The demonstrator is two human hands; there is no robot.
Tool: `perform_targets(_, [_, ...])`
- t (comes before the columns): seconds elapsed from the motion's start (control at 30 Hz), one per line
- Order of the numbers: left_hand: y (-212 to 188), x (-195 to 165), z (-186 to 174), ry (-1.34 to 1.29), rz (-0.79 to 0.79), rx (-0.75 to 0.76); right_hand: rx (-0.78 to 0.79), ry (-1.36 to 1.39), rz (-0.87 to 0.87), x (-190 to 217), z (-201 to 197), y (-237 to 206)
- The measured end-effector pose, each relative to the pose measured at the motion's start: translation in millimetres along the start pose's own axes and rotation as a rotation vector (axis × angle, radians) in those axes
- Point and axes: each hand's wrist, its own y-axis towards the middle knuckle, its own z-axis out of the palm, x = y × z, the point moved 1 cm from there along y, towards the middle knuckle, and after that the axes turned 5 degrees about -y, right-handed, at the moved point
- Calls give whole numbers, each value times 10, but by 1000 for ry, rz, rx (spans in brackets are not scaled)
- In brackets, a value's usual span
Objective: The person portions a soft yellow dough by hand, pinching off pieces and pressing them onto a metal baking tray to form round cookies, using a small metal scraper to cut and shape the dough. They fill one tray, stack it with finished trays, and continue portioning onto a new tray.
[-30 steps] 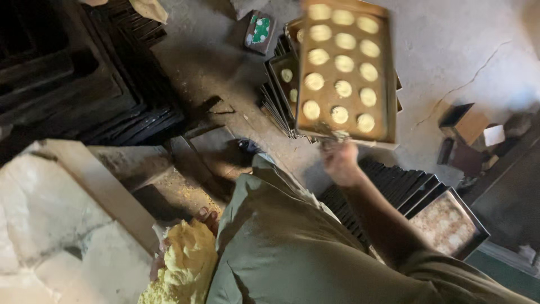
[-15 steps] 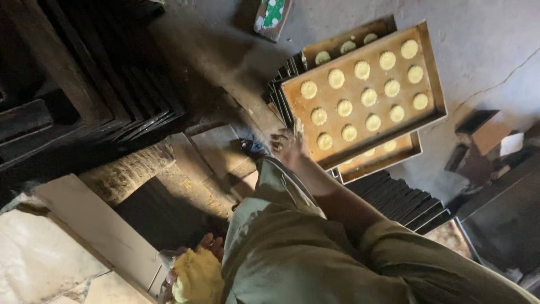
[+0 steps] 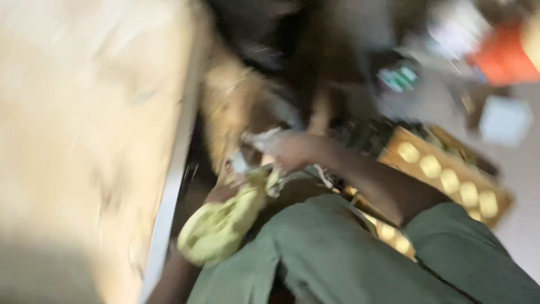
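Observation:
The picture is heavily blurred. My left hand (image 3: 223,190) comes up from the bottom edge and grips a crumpled yellow-green cloth (image 3: 218,226) beside my green trouser leg. My right hand (image 3: 291,150) reaches across from the right and meets the top of that cloth and some pale scraps; its fingers are too smeared to read. Behind my right forearm a brown baking tray (image 3: 495,194) with several pale round dough pieces lies low on the floor, with no hand on it.
A large pale slab or table top (image 3: 84,141) fills the left side, its edge running down the middle. Dark stacked trays (image 3: 315,50) stand at the top. A small green-and-white packet (image 3: 398,77), an orange object (image 3: 503,59) and a pale box (image 3: 502,119) lie on the grey floor.
My right hand held the tray of dough rounds up before; now the tray lies low and the hand has come over to the cloth at my left hand. The view swung sharply.

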Motion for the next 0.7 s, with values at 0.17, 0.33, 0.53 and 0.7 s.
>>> perform_targets(0.17, [-494, -293, -192, -112, 247, 118, 343, -431, -40, 1168, -513, 922])
perform_targets(0.33, [-1641, -514, -539, -299, 580, 74, 259, -484, -74, 2315, -457, 1673])
perform_targets(0.53, [-3265, -491, -1179, -486, 976, -15, 55, -87, -369, 3568, 500, 2574])
perform_targets(0.7, [-4238, -315, -1679, -590, 1250, -71, 91, -84, -683, 4912, 1591, 3112])
